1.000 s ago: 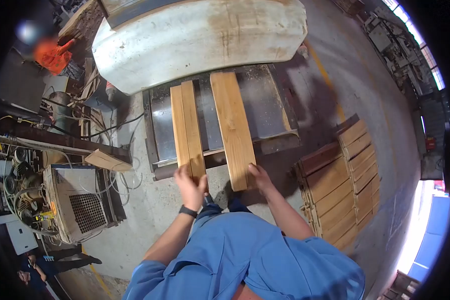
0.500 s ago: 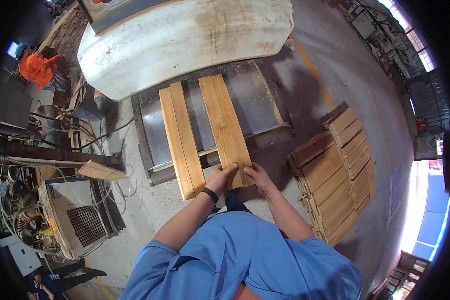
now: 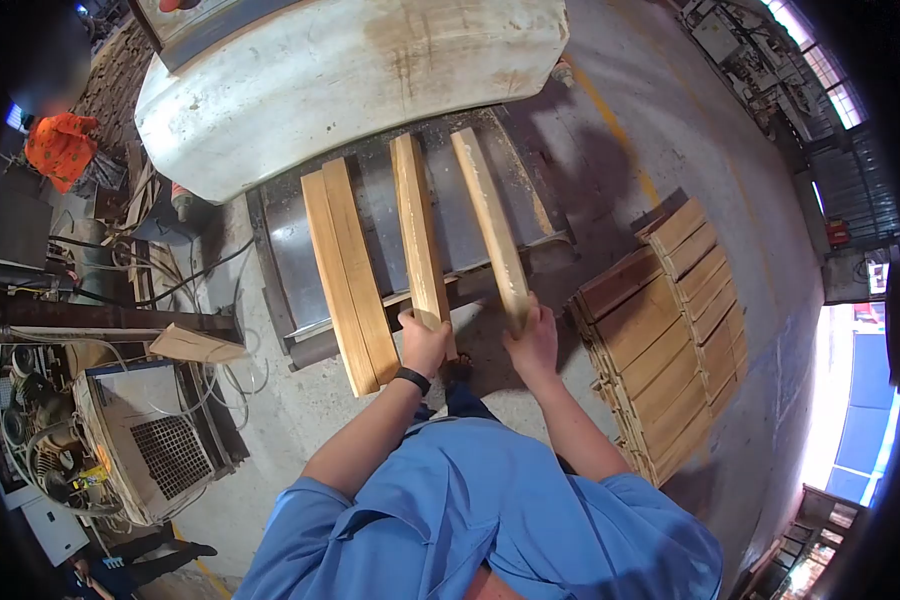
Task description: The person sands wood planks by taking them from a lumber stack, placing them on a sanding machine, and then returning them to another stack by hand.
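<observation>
My left hand (image 3: 425,345) is closed on the near end of a wooden board (image 3: 417,225), which is tipped up so that an edge with a whitish, glue-like line faces me. A second wooden board (image 3: 490,215), with a similar whitish line, is gripped at its near end by my right hand (image 3: 532,345). A gap separates these two boards, and their far ends reach over the metal machine bed (image 3: 290,250). Left of my left hand, a pair of boards (image 3: 348,280) lies side by side on the bed, their near ends overhanging its front edge.
A large white machine hood (image 3: 350,95) spans the far side of the bed. To my right stands a stack of boards (image 3: 660,350). Hoses and a grille-fronted unit (image 3: 170,445) are at left. A person in orange (image 3: 60,150) is at far left; another person's legs (image 3: 160,550) show lower left.
The two boards at my hands lay flat together; now they are apart and turned on edge, showing whitish lines. My right hand moved right with one board. The view shifted slightly.
</observation>
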Available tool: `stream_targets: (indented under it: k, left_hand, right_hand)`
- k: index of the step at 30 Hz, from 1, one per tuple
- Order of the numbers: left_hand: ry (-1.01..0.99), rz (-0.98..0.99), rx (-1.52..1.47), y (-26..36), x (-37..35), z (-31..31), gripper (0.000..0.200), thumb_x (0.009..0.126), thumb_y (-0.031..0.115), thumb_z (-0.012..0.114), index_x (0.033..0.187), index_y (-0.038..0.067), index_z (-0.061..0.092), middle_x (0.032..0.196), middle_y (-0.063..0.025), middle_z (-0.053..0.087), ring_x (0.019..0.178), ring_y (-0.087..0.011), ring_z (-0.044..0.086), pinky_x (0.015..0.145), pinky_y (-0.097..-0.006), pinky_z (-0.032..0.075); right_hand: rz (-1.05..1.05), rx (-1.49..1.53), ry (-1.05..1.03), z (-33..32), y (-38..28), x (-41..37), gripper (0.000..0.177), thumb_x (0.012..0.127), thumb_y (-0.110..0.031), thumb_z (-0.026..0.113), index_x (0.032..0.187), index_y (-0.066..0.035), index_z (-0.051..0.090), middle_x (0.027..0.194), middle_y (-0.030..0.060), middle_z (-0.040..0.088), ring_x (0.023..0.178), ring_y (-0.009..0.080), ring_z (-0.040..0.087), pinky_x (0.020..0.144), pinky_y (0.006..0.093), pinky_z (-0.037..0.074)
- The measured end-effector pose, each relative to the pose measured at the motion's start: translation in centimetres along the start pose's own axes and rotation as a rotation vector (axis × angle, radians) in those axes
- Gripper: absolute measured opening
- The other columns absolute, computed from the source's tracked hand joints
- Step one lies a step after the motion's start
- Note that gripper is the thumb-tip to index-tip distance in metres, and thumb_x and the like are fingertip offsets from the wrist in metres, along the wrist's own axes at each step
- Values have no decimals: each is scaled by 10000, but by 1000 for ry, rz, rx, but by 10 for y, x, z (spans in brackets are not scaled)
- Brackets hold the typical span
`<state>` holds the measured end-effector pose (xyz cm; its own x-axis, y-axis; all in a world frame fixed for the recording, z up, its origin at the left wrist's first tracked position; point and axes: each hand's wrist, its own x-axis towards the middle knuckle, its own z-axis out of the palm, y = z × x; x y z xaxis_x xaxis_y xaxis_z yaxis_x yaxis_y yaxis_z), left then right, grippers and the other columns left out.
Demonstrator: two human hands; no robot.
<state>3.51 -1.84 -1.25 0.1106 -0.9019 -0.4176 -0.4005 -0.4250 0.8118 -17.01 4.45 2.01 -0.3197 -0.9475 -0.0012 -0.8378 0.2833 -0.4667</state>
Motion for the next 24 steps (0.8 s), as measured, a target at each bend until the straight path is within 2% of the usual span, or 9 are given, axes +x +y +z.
stream_targets:
  k: [3,4,7,11,15,16,19,23,24]
  left_hand:
    - [41,35,123,20,-4,-5,874,753,180,803,1440,-57,316,1325,-312,489,1233,-439,547,1059,-470,470]
    - [85,47,274,21,-4,-1,938,751,129,773,1531,48,258,1357,-280,415,1227,-465,494,1029,-509,453]
    - [77,115,466,26,-20,9,996,772,147,782,1582,61,208,1389,-248,417,1296,-449,425,1054,-550,399]
    - [5,322,490,13,-21,27,865,809,179,761,1550,40,338,1415,-254,402,1270,-454,437,1033,-557,415]
    - [-29,301,250,15,-17,21,836,813,159,764,1522,-16,358,1360,-279,434,1254,-455,464,1057,-501,419]
    - [17,279,198,-3,-8,30,848,827,184,789,1514,-44,346,1333,-272,498,1195,-412,544,1003,-477,473]
    - [-259,-147,-248,-8,-2,31,815,850,201,818,1507,-13,385,1283,-205,607,1132,-308,635,927,-416,536]
    - [-452,-318,-570,-19,5,30,590,905,192,777,1407,12,525,1161,-111,693,1064,-197,671,892,-374,561]
    - [-457,-295,-589,-22,6,29,556,910,192,770,1386,16,543,1160,-101,692,1066,-194,670,891,-375,562]
  right_hand:
    - [-37,-72,-33,3,-5,0,889,770,-163,807,1533,-129,353,1377,220,427,1284,415,461,1055,521,403]
    - [-51,-96,-46,3,-6,1,902,770,-166,810,1544,-146,349,1401,216,400,1300,417,442,1067,530,387]
    - [-209,-72,-77,9,-1,3,818,790,-191,805,1512,-160,421,1440,191,387,1327,414,427,1092,523,381]
    - [-294,55,-169,16,3,2,712,833,-215,778,1479,-162,484,1512,158,344,1386,406,383,1144,515,355]
    - [-313,88,-233,11,11,0,684,857,-235,756,1484,-161,490,1544,154,335,1409,406,368,1162,514,347]
    - [-310,102,-242,10,12,0,683,856,-246,755,1482,-161,496,1545,160,347,1403,410,375,1157,516,350]
    - [-283,134,-271,7,18,1,682,865,-254,748,1490,-163,492,1565,151,352,1423,399,364,1163,517,346]
    - [-282,123,-312,4,26,5,687,862,-243,753,1494,-178,491,1617,85,324,1459,366,338,1176,506,337]
    - [-304,87,-316,3,30,9,696,854,-228,761,1494,-183,491,1626,62,315,1471,354,328,1180,498,338]
